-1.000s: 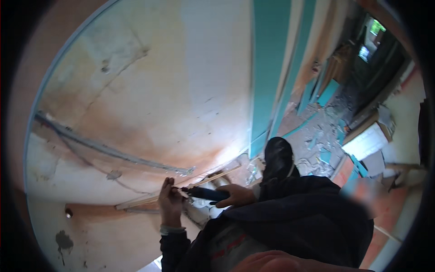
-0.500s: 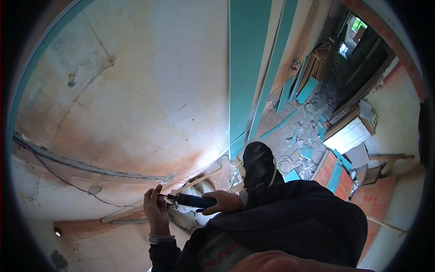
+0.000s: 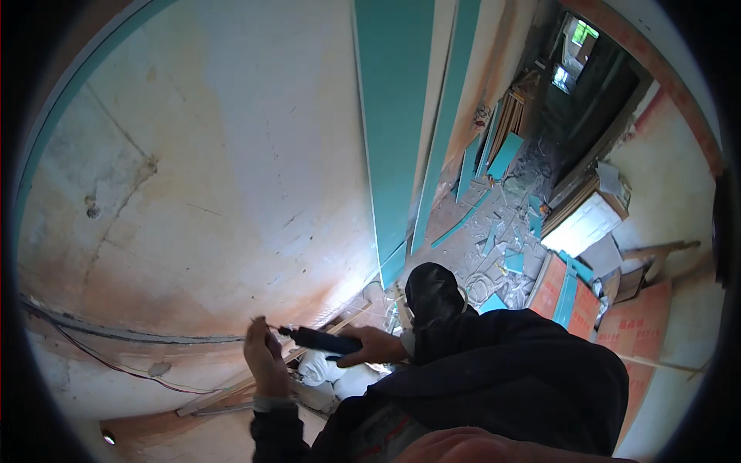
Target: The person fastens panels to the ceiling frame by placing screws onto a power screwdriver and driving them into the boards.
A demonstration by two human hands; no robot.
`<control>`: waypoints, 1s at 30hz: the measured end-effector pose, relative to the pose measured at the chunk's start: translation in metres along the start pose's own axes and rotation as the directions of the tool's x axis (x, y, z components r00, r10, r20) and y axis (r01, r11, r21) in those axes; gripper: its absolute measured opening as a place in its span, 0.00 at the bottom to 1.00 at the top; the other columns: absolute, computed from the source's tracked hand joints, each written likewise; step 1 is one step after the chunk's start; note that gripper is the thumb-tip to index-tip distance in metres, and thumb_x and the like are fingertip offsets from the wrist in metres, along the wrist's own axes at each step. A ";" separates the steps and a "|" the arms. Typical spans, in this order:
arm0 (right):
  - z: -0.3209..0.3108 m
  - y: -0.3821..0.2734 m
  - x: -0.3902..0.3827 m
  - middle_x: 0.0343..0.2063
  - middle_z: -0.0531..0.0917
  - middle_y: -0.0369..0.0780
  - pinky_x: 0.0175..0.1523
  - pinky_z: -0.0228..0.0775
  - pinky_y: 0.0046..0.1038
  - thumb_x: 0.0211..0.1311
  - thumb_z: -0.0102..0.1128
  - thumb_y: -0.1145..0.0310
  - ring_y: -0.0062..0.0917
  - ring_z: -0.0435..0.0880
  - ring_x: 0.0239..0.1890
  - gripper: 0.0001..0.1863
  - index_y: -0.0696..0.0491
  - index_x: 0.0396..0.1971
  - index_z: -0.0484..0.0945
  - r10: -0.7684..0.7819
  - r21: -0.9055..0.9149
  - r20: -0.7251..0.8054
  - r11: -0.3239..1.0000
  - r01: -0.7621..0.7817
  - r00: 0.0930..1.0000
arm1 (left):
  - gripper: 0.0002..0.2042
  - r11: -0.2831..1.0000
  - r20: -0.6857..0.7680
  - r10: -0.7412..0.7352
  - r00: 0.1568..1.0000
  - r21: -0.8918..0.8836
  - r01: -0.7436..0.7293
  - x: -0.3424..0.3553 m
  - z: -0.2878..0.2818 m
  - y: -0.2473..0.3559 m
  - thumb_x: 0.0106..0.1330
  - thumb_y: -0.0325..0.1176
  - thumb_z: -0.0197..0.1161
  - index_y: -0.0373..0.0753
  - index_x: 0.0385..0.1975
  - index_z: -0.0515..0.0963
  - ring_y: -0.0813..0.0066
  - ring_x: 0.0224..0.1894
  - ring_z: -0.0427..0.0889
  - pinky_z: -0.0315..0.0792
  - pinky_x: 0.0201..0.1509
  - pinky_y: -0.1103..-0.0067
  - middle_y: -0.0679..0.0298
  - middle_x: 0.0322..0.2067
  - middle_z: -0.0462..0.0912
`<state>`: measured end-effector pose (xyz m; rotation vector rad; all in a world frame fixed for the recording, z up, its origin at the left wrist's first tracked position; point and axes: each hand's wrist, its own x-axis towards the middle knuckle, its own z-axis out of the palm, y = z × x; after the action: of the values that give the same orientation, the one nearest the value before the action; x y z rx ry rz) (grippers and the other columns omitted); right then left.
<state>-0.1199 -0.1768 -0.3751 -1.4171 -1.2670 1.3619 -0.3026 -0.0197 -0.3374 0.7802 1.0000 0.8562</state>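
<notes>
My right hand (image 3: 370, 346) is wrapped round a long dark cylindrical handheld tool (image 3: 315, 339), held sideways with its narrow tip pointing left. My left hand (image 3: 266, 356) is at that tip, fingers curled together around something small that I cannot make out. Just behind both hands runs the pale, stained wall (image 3: 193, 201), with a chased groove (image 3: 162, 338) and loose thin wires (image 3: 123, 366) along its lower part. A black boot (image 3: 432, 297) of mine is planted to the right of the tool.
Tall green boards (image 3: 394, 139) lean on the wall. Board scraps and debris (image 3: 502, 231) cover the floor toward a dark doorway (image 3: 587, 108). Stacked sheets (image 3: 579, 224) and red boards (image 3: 633, 355) stand at the right. White sacks (image 3: 347, 378) and wooden battens lie below my hands.
The view has swung, so the green boards and doorway sit farther left in it. My hands have shifted slightly left in the picture, still together at the tool.
</notes>
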 end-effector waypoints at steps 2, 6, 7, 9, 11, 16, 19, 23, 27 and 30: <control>-0.015 -0.010 0.016 0.35 0.81 0.43 0.44 0.70 0.28 0.53 0.70 0.52 0.26 0.79 0.38 0.29 0.59 0.46 0.74 -0.095 0.006 -0.097 0.995 0.096 0.991 | 0.04 0.993 0.029 0.089 0.996 0.081 -0.091 0.014 0.030 0.030 0.67 0.31 0.58 0.44 0.29 0.76 0.91 0.16 0.54 0.49 0.18 0.88 0.78 0.17 0.61; -0.061 -0.057 0.055 0.37 0.81 0.38 0.43 0.72 0.24 0.51 0.72 0.65 0.20 0.79 0.36 0.26 0.59 0.49 0.73 -0.233 0.096 -0.252 0.960 0.264 0.939 | 0.06 0.887 0.214 0.374 0.902 0.201 -0.415 0.042 0.109 0.105 0.69 0.33 0.56 0.42 0.30 0.77 0.90 0.20 0.56 0.51 0.22 0.88 0.78 0.20 0.62; -0.071 -0.075 0.066 0.37 0.81 0.37 0.40 0.73 0.22 0.50 0.72 0.70 0.18 0.79 0.33 0.26 0.58 0.49 0.72 -0.262 0.177 -0.293 0.930 0.321 0.920 | 0.08 0.909 0.199 0.357 0.913 0.151 -0.388 0.047 0.129 0.127 0.69 0.35 0.55 0.40 0.32 0.78 0.89 0.20 0.56 0.51 0.23 0.88 0.77 0.19 0.62; -0.088 -0.122 0.086 0.32 0.80 0.35 0.26 0.68 0.17 0.52 0.69 0.70 0.13 0.75 0.22 0.24 0.57 0.49 0.71 -0.288 0.165 -0.299 0.923 0.347 0.909 | 0.11 0.844 0.248 0.485 0.838 0.119 -0.524 0.056 0.148 0.170 0.66 0.36 0.59 0.35 0.40 0.81 0.89 0.21 0.58 0.52 0.23 0.87 0.76 0.20 0.65; -0.091 -0.157 0.112 0.26 0.77 0.34 0.18 0.60 0.16 0.54 0.66 0.69 0.11 0.69 0.15 0.19 0.56 0.44 0.71 -0.333 0.254 -0.282 0.879 0.405 0.900 | 0.11 0.691 0.312 0.637 0.705 0.175 -0.701 0.055 0.163 0.217 0.68 0.36 0.56 0.37 0.40 0.81 0.89 0.20 0.57 0.51 0.23 0.86 0.76 0.19 0.65; -0.109 -0.215 0.170 0.22 0.72 0.32 0.17 0.59 0.16 0.56 0.67 0.62 0.12 0.68 0.13 0.18 0.53 0.38 0.69 -0.508 0.273 -0.265 0.776 0.569 0.820 | 0.12 0.491 0.417 0.741 0.527 0.199 -0.848 0.069 0.200 0.295 0.69 0.39 0.55 0.38 0.38 0.80 0.81 0.20 0.65 0.58 0.24 0.82 0.69 0.22 0.71; -0.126 -0.235 0.196 0.22 0.71 0.31 0.16 0.58 0.16 0.56 0.68 0.59 0.12 0.67 0.13 0.19 0.52 0.37 0.69 -0.564 0.297 -0.287 0.716 0.632 0.774 | 0.10 0.436 0.413 0.776 0.476 0.195 -0.879 0.088 0.222 0.318 0.69 0.33 0.54 0.34 0.40 0.80 0.78 0.22 0.70 0.65 0.25 0.81 0.65 0.25 0.77; -0.135 -0.246 0.216 0.22 0.71 0.31 0.16 0.57 0.16 0.55 0.69 0.56 0.11 0.66 0.13 0.21 0.52 0.38 0.69 -0.626 0.322 -0.284 0.651 0.687 0.726 | 0.10 0.340 0.453 0.810 0.372 0.154 -0.928 0.099 0.228 0.332 0.69 0.33 0.57 0.34 0.36 0.81 0.87 0.19 0.63 0.57 0.22 0.86 0.72 0.20 0.72; -0.135 -0.245 0.226 0.22 0.70 0.30 0.16 0.57 0.16 0.54 0.70 0.55 0.10 0.65 0.12 0.22 0.52 0.38 0.69 -0.634 0.303 -0.262 0.662 0.685 0.728 | 0.10 0.353 0.468 0.774 0.427 0.240 -0.904 0.097 0.222 0.337 0.70 0.34 0.56 0.35 0.36 0.81 0.87 0.18 0.61 0.54 0.20 0.86 0.73 0.17 0.70; -0.137 -0.248 0.226 0.22 0.70 0.29 0.16 0.58 0.16 0.53 0.71 0.54 0.09 0.65 0.13 0.23 0.51 0.38 0.69 -0.645 0.319 -0.266 0.642 0.697 0.716 | 0.10 0.358 0.496 0.765 0.411 0.203 -0.911 0.097 0.228 0.338 0.70 0.34 0.56 0.35 0.35 0.81 0.87 0.17 0.59 0.53 0.20 0.86 0.74 0.16 0.69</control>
<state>-0.0351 0.1063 -0.1649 -0.6107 -1.1685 0.9028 -0.1439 0.1810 -0.0059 1.9131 0.3992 1.3507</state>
